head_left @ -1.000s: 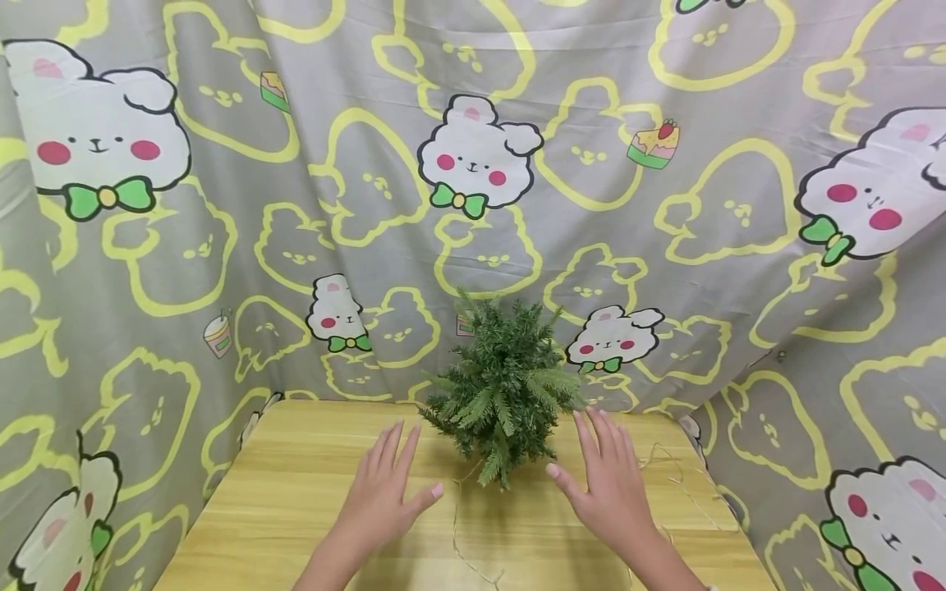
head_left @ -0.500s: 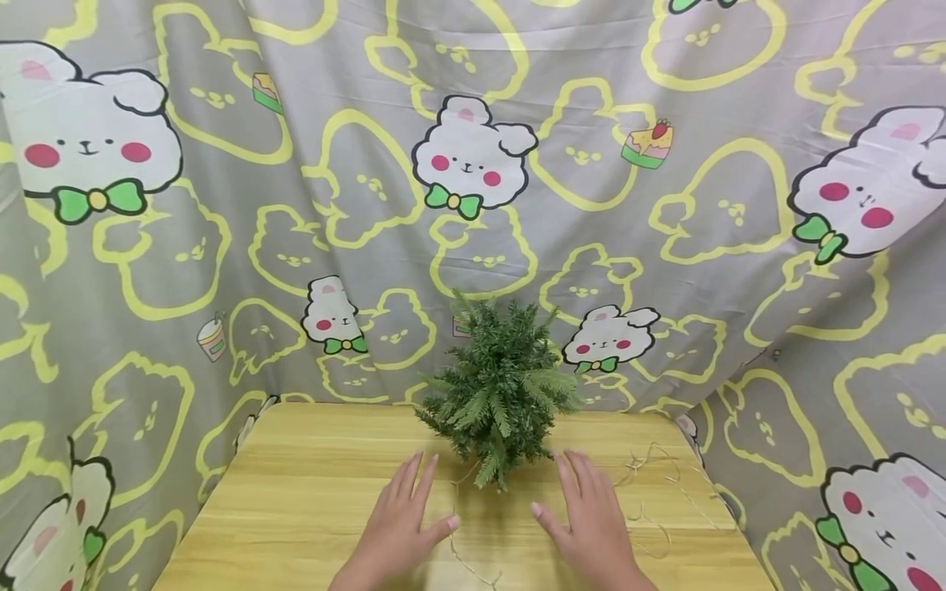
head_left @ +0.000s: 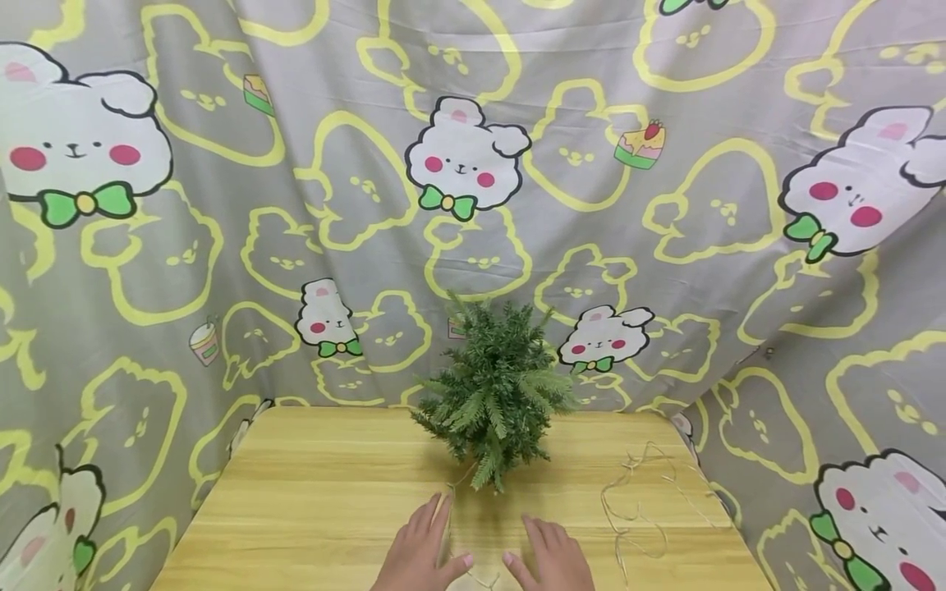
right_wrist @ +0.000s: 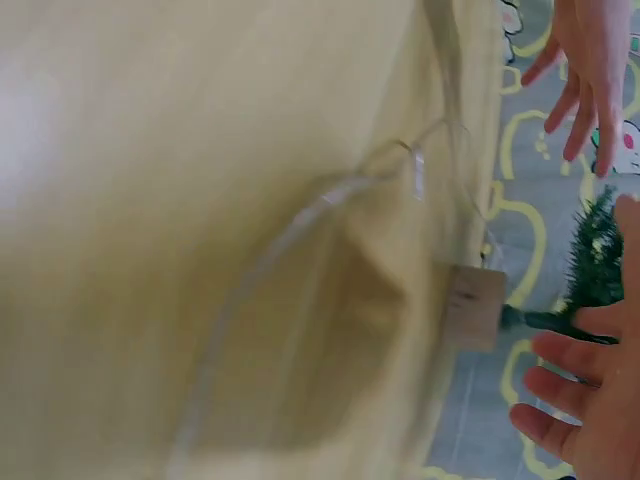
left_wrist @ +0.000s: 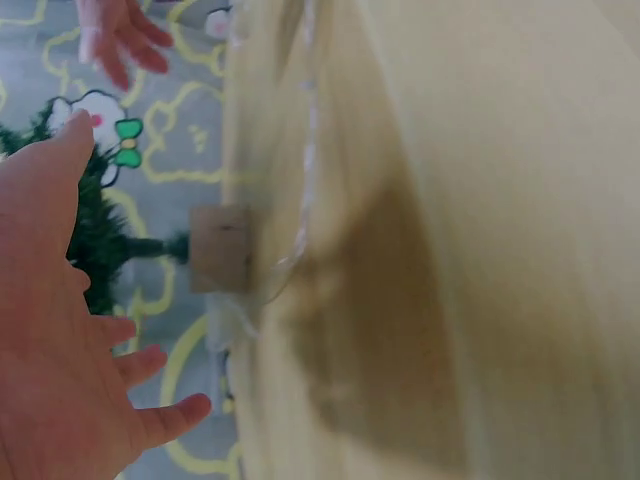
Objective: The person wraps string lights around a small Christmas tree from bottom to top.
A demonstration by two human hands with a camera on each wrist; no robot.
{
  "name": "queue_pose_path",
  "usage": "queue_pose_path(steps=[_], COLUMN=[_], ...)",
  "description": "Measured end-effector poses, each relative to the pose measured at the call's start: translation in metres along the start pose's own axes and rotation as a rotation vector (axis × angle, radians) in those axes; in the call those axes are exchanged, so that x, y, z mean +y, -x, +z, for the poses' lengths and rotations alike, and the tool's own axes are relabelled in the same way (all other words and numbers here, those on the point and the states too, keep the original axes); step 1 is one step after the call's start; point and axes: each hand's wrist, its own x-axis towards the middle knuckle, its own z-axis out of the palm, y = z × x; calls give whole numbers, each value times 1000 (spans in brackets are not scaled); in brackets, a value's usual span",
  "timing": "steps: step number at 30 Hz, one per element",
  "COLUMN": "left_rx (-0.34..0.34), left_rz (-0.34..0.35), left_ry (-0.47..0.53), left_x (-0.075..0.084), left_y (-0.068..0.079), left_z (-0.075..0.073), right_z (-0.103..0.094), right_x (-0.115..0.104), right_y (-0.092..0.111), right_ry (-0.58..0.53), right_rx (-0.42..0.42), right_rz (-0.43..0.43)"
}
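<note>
A small artificial pine tree [head_left: 493, 398] stands upright near the back of the table. Its block-shaped base [left_wrist: 220, 248] shows in both wrist views. My left hand [head_left: 423, 548] hovers in front of the tree on the left, fingers spread and holding nothing. To the right, my right hand [head_left: 551, 560] faces it, also with loose, straight fingers and no object. Both hands are apart from the tree. A thin wire strand [left_wrist: 308, 150] runs from the tree's base across the table, passing between the hands. Part of it is hidden by the left hand.
More of the thin wire [head_left: 604, 502] lies in loose loops on the right side of the wooden table [head_left: 310, 484]. A grey curtain [head_left: 384, 74] with yellow outlines and white cartoon animals hangs behind and along both sides.
Both hands have drawn back from beside the tree towards the front edge and come closer together. The tree stays in place. More of the wire on the right is now uncovered.
</note>
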Motion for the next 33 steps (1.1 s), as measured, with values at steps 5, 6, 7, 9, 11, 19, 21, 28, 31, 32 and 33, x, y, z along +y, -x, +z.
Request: queue_pose_path(steps=[5, 6, 7, 9, 11, 19, 21, 28, 31, 32, 33], left_rx=[17, 18, 19, 16, 9, -2, 1, 47, 43, 34, 21], left_rz=[29, 32, 38, 42, 43, 42, 45, 97, 121, 124, 122], left_ry=[-1, -2, -4, 3, 5, -40, -71, -185, -171, -162, -146], left_x=[-1, -1, -1, -1, -1, 5, 7, 8, 6, 6, 6], left_y=[-3, -3, -3, -3, -2, 2, 3, 6, 7, 8, 8], left_z=[15, 18, 21, 28, 34, 53, 57, 65, 68, 69, 69], right_z=[9, 11, 12, 14, 18, 50, 61, 83, 74, 69, 63], right_x=[1, 2, 3, 4, 6, 20, 25, 31, 23, 20, 17], right_y=[6, 7, 9, 13, 17, 33, 36, 40, 38, 37, 36], right_ry=[-65, -65, -67, -58, -39, 110, 154, 213, 173, 152, 134], right_rx=[-152, -177, -193, -215, -215, 9, 112, 334, 242, 206, 167], right_rz=[29, 25, 19, 2, -15, -144, -190, -262, -203, -185, -174])
